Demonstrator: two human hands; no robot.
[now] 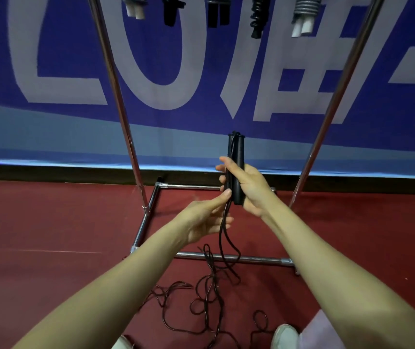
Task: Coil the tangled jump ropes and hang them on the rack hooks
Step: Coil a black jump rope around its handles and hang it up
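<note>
My right hand (248, 188) grips two black jump rope handles (236, 149) held together upright, just in front of the rack. The thin black cord (222, 238) drops from the handles to a tangled heap of loops (206, 298) on the red floor. My left hand (205, 217) is just below and left of the handles, thumb and fingers pinching the cord. Several coiled ropes (256, 13) hang at the top of the metal rack (116, 96).
The rack's base bars (226, 258) lie on the floor in front of me, with slanted poles left and right (337, 96). A blue banner with white letters (50, 71) covers the wall behind. My white shoes (285, 336) stand beside the cord loops.
</note>
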